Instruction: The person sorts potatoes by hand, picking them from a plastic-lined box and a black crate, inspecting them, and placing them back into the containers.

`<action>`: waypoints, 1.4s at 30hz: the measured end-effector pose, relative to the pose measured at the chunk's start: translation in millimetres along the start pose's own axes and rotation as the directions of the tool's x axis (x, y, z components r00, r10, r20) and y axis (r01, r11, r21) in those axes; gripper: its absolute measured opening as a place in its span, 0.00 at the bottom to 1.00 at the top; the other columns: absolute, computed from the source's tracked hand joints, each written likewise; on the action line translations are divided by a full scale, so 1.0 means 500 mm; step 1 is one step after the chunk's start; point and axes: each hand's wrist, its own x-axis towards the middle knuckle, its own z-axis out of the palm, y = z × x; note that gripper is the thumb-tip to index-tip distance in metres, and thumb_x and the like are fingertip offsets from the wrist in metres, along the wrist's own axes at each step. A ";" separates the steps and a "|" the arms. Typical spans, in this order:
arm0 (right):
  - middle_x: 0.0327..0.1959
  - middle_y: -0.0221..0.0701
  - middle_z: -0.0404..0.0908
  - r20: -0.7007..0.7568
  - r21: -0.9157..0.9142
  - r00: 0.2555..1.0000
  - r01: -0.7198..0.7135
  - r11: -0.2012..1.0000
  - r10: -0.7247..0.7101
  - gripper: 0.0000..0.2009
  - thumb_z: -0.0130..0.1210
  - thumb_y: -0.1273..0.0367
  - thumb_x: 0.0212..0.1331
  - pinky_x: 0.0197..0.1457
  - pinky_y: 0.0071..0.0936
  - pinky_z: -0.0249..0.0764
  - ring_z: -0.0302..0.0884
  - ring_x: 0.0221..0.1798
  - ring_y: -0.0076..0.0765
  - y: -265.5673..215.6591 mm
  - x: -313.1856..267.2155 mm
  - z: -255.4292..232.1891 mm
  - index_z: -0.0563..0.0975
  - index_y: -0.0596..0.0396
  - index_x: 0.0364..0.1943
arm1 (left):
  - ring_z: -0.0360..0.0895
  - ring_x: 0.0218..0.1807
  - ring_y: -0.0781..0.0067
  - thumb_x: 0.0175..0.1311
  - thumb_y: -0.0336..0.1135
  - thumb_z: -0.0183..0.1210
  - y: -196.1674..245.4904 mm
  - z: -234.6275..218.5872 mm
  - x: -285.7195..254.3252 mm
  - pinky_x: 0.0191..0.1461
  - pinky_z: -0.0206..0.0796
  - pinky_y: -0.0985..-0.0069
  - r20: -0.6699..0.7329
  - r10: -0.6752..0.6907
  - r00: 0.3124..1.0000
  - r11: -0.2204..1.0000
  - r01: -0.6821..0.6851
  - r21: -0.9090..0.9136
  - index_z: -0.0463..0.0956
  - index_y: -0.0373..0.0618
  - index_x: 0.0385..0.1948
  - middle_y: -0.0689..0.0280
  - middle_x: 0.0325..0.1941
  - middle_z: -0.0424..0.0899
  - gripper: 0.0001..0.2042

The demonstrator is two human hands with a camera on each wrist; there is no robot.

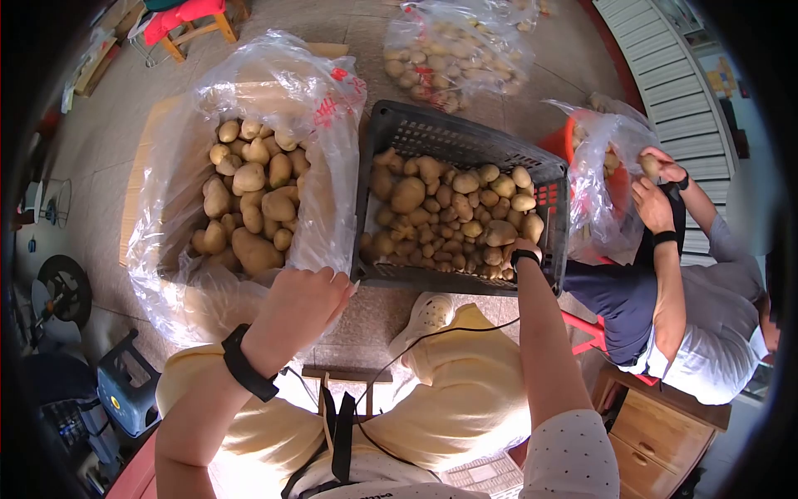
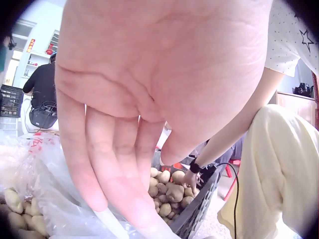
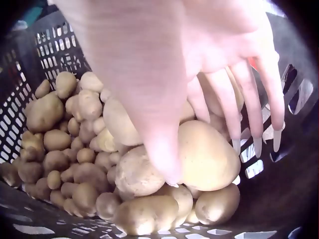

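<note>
Centre right of head view: right hand sunk in dark crate of potatoes. Right wrist view: fingers spread straight over large potato, not yet gripped. Left hand held open, empty, at clear bag rim, lower left. Potato judged firm, fairly heavy, dusty; best cupped round middle. Large potato hidden in head view.
</note>
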 end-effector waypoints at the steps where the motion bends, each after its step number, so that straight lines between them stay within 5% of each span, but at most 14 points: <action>1: 0.54 0.35 0.78 -0.004 -0.001 1.000 0.007 1.000 -0.007 0.30 0.72 0.59 0.37 0.52 0.43 0.77 0.77 0.55 0.41 -0.005 0.018 0.013 0.78 0.49 0.51 | 0.76 0.22 0.61 0.63 0.38 0.53 -0.002 0.002 0.001 0.27 0.67 0.67 -0.010 -0.001 1.000 1.000 0.001 0.001 0.72 0.44 0.23 0.63 0.19 0.74 0.10; 4: 0.54 0.33 0.78 -0.037 0.087 0.992 -0.119 0.989 0.122 0.29 0.71 0.59 0.39 0.47 0.57 0.77 0.76 0.54 0.49 -0.024 0.044 0.022 0.78 0.49 0.51 | 0.76 0.22 0.61 0.63 0.38 0.54 -0.008 0.013 0.008 0.27 0.67 0.67 -0.036 -0.005 0.999 1.000 0.006 0.017 0.72 0.44 0.22 0.63 0.19 0.74 0.10; 10: 0.50 0.35 0.80 0.005 -0.051 0.997 0.076 0.996 -0.076 0.31 0.72 0.56 0.33 0.53 0.36 0.77 0.79 0.51 0.38 0.002 -0.027 -0.027 0.79 0.52 0.48 | 0.76 0.22 0.61 0.63 0.38 0.54 -0.012 0.013 0.005 0.27 0.67 0.67 -0.021 0.013 1.000 1.000 -0.013 0.018 0.71 0.44 0.22 0.63 0.20 0.73 0.11; 14: 0.49 0.35 0.81 -0.089 0.026 0.976 0.204 0.979 -0.201 0.28 0.66 0.56 0.40 0.52 0.38 0.77 0.80 0.50 0.40 0.041 -0.074 -0.068 0.79 0.55 0.47 | 0.77 0.22 0.61 0.63 0.38 0.53 -0.009 0.003 0.002 0.27 0.68 0.67 -0.034 0.027 0.999 0.999 -0.026 0.033 0.72 0.44 0.22 0.63 0.19 0.74 0.11; 17: 0.26 0.34 0.82 -0.087 0.414 0.867 0.479 0.774 -0.490 0.31 0.73 0.55 0.30 0.26 0.25 0.73 0.80 0.24 0.27 0.091 -0.066 -0.111 0.78 0.62 0.39 | 0.77 0.22 0.60 0.63 0.39 0.53 -0.005 -0.002 -0.004 0.27 0.68 0.67 -0.085 0.075 0.994 0.997 -0.072 0.039 0.74 0.43 0.23 0.63 0.19 0.74 0.12; 18: 0.26 0.34 0.82 -0.099 0.414 0.871 0.476 0.776 -0.481 0.31 0.73 0.55 0.30 0.26 0.25 0.73 0.80 0.24 0.27 0.093 -0.080 -0.125 0.78 0.62 0.39 | 0.77 0.22 0.60 0.63 0.39 0.53 0.000 -0.010 -0.006 0.27 0.68 0.67 -0.097 0.084 0.992 0.996 -0.080 0.043 0.74 0.43 0.23 0.63 0.19 0.74 0.12; 21: 0.20 0.22 0.76 -0.240 0.745 0.745 0.552 0.374 -0.622 0.17 0.70 0.62 0.42 0.19 0.16 0.63 0.68 0.18 0.17 0.078 -0.218 -0.187 0.79 0.58 0.33 | 0.77 0.22 0.60 0.63 0.40 0.54 0.019 -0.030 -0.012 0.27 0.68 0.67 -0.093 0.109 0.990 0.994 -0.107 0.024 0.73 0.43 0.21 0.62 0.19 0.74 0.13; 23: 0.20 0.20 0.71 -0.291 0.800 0.775 0.519 0.300 -0.561 0.20 0.69 0.58 0.44 0.16 0.17 0.54 0.62 0.17 0.12 0.054 -0.298 -0.205 0.77 0.59 0.33 | 0.77 0.27 0.62 0.63 0.42 0.54 0.022 -0.040 -0.018 0.28 0.68 0.68 -0.092 0.087 0.992 0.996 -0.084 0.032 0.76 0.43 0.32 0.62 0.23 0.76 0.11; 27: 0.23 0.21 0.74 -0.315 0.855 0.700 0.502 0.129 -0.641 0.19 0.67 0.58 0.49 0.21 0.15 0.61 0.66 0.22 0.12 0.013 -0.478 -0.249 0.77 0.59 0.36 | 0.77 0.33 0.63 0.63 0.43 0.54 0.033 -0.064 -0.027 0.32 0.69 0.69 -0.322 0.131 0.938 0.991 -0.117 0.062 0.73 0.44 0.49 0.62 0.31 0.77 0.17; 29: 0.43 0.32 0.79 -0.349 0.803 0.608 0.587 0.108 -0.713 0.26 0.65 0.58 0.52 0.49 0.18 0.75 0.78 0.45 0.23 -0.001 -0.542 -0.257 0.74 0.64 0.48 | 0.75 0.41 0.61 0.60 0.43 0.58 0.032 -0.078 -0.027 0.39 0.70 0.68 -0.408 0.086 0.909 0.993 -0.109 -0.033 0.62 0.46 0.61 0.61 0.40 0.75 0.27; 33: 0.46 0.33 0.78 -0.305 0.913 0.511 0.398 -0.094 -0.804 0.26 0.60 0.60 0.58 0.52 0.22 0.75 0.77 0.47 0.24 -0.043 -0.654 -0.263 0.71 0.66 0.53 | 0.72 0.50 0.54 0.54 0.42 0.63 0.023 -0.107 -0.045 0.49 0.69 0.65 -0.456 0.105 0.884 0.972 -0.189 -0.143 0.61 0.46 0.61 0.58 0.49 0.72 0.32; 34: 0.48 0.35 0.77 -0.318 0.923 0.430 0.345 -0.172 -0.845 0.26 0.57 0.58 0.61 0.55 0.26 0.74 0.78 0.47 0.29 -0.051 -0.672 -0.260 0.69 0.67 0.54 | 0.69 0.55 0.55 0.51 0.41 0.65 0.019 -0.115 -0.050 0.55 0.66 0.65 -0.419 0.102 0.902 0.956 -0.205 -0.210 0.60 0.46 0.62 0.58 0.53 0.70 0.35; 37: 0.50 0.38 0.76 -0.239 0.971 0.316 0.100 -0.218 -0.918 0.27 0.53 0.55 0.63 0.58 0.28 0.73 0.78 0.50 0.34 -0.094 -0.686 -0.251 0.67 0.66 0.55 | 0.63 0.63 0.54 0.46 0.39 0.69 0.001 -0.133 -0.054 0.64 0.60 0.64 -0.320 0.102 0.942 0.902 -0.224 -0.369 0.59 0.47 0.62 0.57 0.61 0.65 0.38; 42: 0.52 0.46 0.75 -0.167 0.964 0.281 -0.155 -0.217 -0.945 0.31 0.52 0.48 0.61 0.61 0.31 0.70 0.75 0.55 0.37 -0.141 -0.716 -0.237 0.68 0.64 0.54 | 0.61 0.68 0.59 0.45 0.34 0.69 -0.026 -0.135 -0.055 0.69 0.52 0.67 -0.238 0.103 0.966 0.844 -0.212 -0.492 0.59 0.46 0.64 0.58 0.66 0.64 0.40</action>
